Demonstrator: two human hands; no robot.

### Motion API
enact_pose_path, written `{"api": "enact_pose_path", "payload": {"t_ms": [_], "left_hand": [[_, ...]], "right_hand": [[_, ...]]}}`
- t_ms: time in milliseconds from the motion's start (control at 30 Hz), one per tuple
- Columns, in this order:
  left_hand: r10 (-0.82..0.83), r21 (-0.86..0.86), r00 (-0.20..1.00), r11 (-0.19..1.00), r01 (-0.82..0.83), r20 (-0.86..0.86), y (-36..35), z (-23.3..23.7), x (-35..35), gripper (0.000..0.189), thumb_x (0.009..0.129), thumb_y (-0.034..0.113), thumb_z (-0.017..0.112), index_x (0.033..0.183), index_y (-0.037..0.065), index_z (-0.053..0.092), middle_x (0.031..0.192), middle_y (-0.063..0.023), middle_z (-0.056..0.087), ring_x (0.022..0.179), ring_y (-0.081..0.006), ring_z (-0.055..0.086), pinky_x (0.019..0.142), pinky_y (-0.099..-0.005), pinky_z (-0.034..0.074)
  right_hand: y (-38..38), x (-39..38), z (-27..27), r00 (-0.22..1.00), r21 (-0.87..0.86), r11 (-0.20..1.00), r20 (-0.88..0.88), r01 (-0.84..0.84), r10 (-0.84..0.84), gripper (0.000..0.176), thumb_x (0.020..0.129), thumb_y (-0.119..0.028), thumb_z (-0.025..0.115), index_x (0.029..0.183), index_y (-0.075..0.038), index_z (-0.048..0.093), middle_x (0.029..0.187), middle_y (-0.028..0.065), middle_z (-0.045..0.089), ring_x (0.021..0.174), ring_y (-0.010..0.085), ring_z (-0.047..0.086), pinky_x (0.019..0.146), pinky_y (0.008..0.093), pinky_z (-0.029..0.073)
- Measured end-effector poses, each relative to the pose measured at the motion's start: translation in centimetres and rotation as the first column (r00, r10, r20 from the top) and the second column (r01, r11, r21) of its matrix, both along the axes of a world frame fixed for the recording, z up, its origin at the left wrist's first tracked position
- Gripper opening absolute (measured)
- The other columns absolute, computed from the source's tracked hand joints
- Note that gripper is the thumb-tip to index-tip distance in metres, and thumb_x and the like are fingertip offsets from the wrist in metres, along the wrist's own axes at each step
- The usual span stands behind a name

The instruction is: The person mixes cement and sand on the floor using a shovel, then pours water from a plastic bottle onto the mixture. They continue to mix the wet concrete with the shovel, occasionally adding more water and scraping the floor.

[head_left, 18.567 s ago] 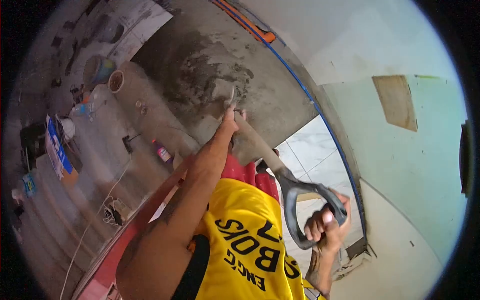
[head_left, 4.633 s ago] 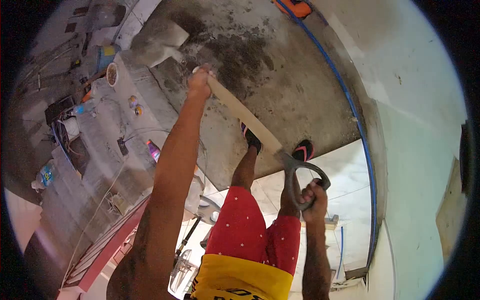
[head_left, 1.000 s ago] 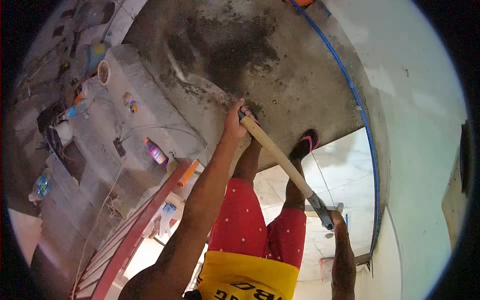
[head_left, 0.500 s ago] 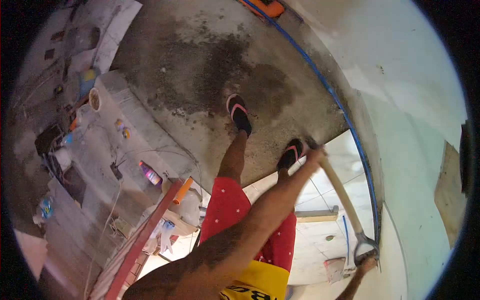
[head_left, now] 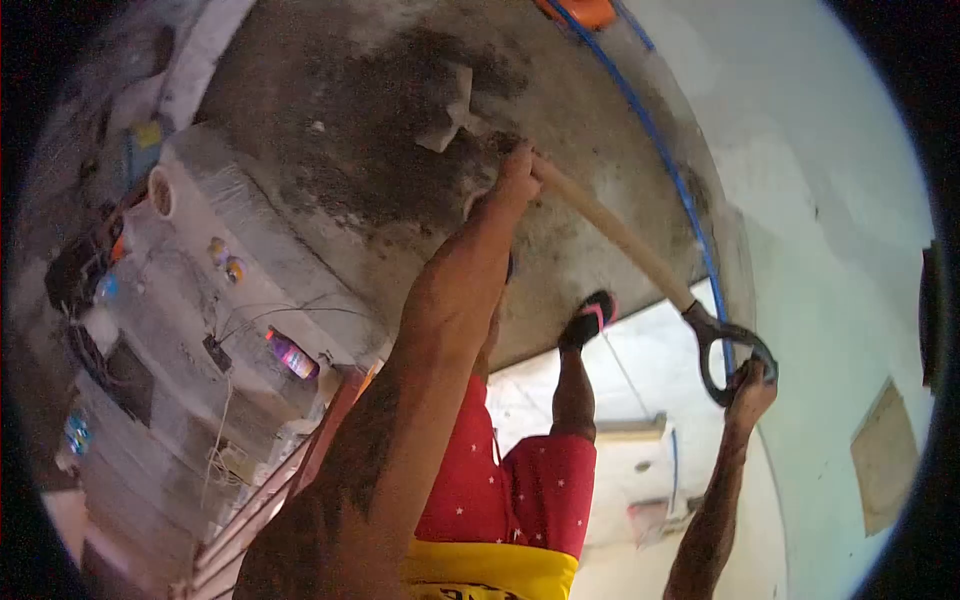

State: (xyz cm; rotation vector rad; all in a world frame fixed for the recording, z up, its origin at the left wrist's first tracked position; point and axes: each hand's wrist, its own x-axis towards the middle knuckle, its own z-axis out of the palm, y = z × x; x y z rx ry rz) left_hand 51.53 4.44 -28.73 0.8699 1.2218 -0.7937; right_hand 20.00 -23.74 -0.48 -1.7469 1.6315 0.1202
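Note:
I hold a shovel [head_left: 620, 233] slantwise over the rough floor. My left hand [head_left: 518, 177] is closed round the lower part of its wooden shaft. My right hand [head_left: 752, 392] grips the dark D-shaped handle at the upper end, close to the wall on the right. Beyond my left hand, a pale grey, angular shape, apparently the shovel's blade [head_left: 455, 115], is over a dark damp patch [head_left: 400, 80]. My left forearm hides much of one leg and foot; the other foot, in a sandal [head_left: 595, 315], shows near the edge of white tiles.
A blue hose or pipe [head_left: 655, 150] runs along the base of the pale wall [head_left: 800, 250]. An orange object [head_left: 585, 12] lies at the top. On the left, a grey ledge [head_left: 290, 260] bears a purple bottle [head_left: 292, 354] and a pale round container [head_left: 161, 192].
Both hands and the shovel have swung up and to the left in view. The blade end has moved from beside my foot to the damp patch, and the view has shifted slightly.

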Motion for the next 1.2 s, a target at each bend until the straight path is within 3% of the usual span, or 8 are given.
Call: {"api": "enact_pose_path", "payload": {"t_ms": [200, 267, 300, 333, 367, 467, 867, 1200], "left_hand": [[0.385, -0.367, 0.891, 0.886, -0.285, 0.239, 6.4, 12.3, 2.3, 0.025, 0.083, 0.019, 0.054, 0.061, 0.012, 0.046, 0.058, -0.0043, 0.046, 0.056, -0.0200, 0.047, 0.057, -0.0364, 0.043], [0.472, -0.450, 0.812, 0.841, -0.299, 0.344, 8.2, 18.2, 0.8, 0.025, 0.084, 0.020, 0.055, 0.062, 0.012, 0.047, 0.053, -0.0032, 0.045, 0.049, -0.0202, 0.046, 0.051, -0.0358, 0.043], [0.517, -0.431, 0.748, 0.837, -0.338, 0.417, 9.4, 21.2, -0.3, 0.024, 0.085, 0.020, 0.055, 0.063, 0.011, 0.048, 0.050, -0.0025, 0.044, 0.045, -0.0206, 0.047, 0.047, -0.0351, 0.042], [0.496, -0.429, 0.764, 0.845, -0.318, 0.412, 11.0, 22.9, -1.6, 0.023, 0.085, 0.020, 0.055, 0.064, 0.011, 0.049, 0.051, -0.0023, 0.045, 0.046, -0.0194, 0.047, 0.047, -0.0340, 0.043], [0.480, -0.432, 0.780, 0.850, -0.301, 0.400, 12.4, 23.9, -3.5, 0.022, 0.085, 0.020, 0.055, 0.066, 0.011, 0.049, 0.051, -0.0020, 0.045, 0.046, -0.0182, 0.048, 0.046, -0.0329, 0.043], [0.292, -0.090, 0.892, 0.956, -0.279, 0.345, 15.3, 25.0, -9.3, 0.019, 0.084, 0.025, 0.058, 0.076, 0.010, 0.051, 0.055, -0.0022, 0.050, 0.048, -0.0163, 0.050, 0.047, -0.0332, 0.044], [-0.060, 0.027, 0.942, 0.998, 0.054, 0.329, 17.3, 39.9, -14.2, 0.023, 0.087, 0.028, 0.055, 0.084, 0.006, 0.052, 0.056, -0.0038, 0.049, 0.044, -0.0141, 0.046, 0.044, -0.0292, 0.043], [0.548, -0.313, 0.820, 0.817, -0.483, 0.163, 19.4, 39.0, -11.4, 0.020, 0.085, 0.020, 0.058, 0.095, 0.011, 0.043, 0.069, -0.0025, 0.049, 0.058, -0.0131, 0.052, 0.049, -0.0276, 0.048]], "right_hand": [[7.5, 3.5, 12.5, 0.765, -0.656, 0.683, 0.245, -0.322, 0.595, 0.040, 0.078, -0.039, 0.062, 0.083, 0.000, 0.051, 0.064, 0.0075, 0.056, 0.056, 0.0186, 0.055, 0.052, 0.0327, 0.045], [5.8, -4.1, 17.2, 0.436, -0.262, 0.361, -0.686, -0.895, 0.583, 0.040, 0.069, -0.030, 0.070, 0.088, 0.002, 0.055, 0.065, 0.0036, 0.054, 0.054, 0.0199, 0.050, 0.056, 0.0309, 0.044], [11.9, 6.6, 24.1, 0.371, 0.219, 0.573, -0.575, -0.790, 0.729, 0.029, 0.068, -0.026, 0.069, 0.082, -0.003, 0.058, 0.059, 0.0029, 0.052, 0.053, 0.0262, 0.052, 0.056, 0.0352, 0.045], [16.2, 9.6, 26.0, 0.456, 0.017, 0.485, -0.310, -0.874, 0.834, 0.011, 0.067, -0.018, 0.064, 0.070, -0.010, 0.058, 0.055, 0.0026, 0.051, 0.049, 0.0263, 0.050, 0.052, 0.0354, 0.044], [16.2, 8.7, 24.7, -0.160, -0.500, -0.080, 0.119, -0.862, 0.980, 0.024, 0.056, -0.018, 0.067, 0.079, -0.013, 0.060, 0.060, 0.0040, 0.051, 0.052, 0.0208, 0.051, 0.044, 0.0357, 0.040], [22.7, 8.1, 19.8, -0.442, -0.407, -0.294, 0.341, -0.865, 0.830, 0.015, 0.067, -0.020, 0.058, 0.081, -0.016, 0.057, 0.070, 0.0051, 0.049, 0.057, 0.0198, 0.053, 0.045, 0.0340, 0.043], [29.6, 10.2, 30.0, -0.729, -0.354, -0.651, 0.155, -0.672, 0.667, 0.016, 0.068, -0.017, 0.056, 0.081, -0.007, 0.056, 0.068, 0.0094, 0.054, 0.061, 0.0268, 0.060, 0.052, 0.0367, 0.049], [34.3, 16.8, 35.3, -0.802, -0.082, -0.800, 0.132, -0.594, 0.582, 0.025, 0.071, -0.014, 0.056, 0.094, -0.006, 0.055, 0.085, 0.0123, 0.059, 0.074, 0.0288, 0.062, 0.062, 0.0392, 0.050]]}}
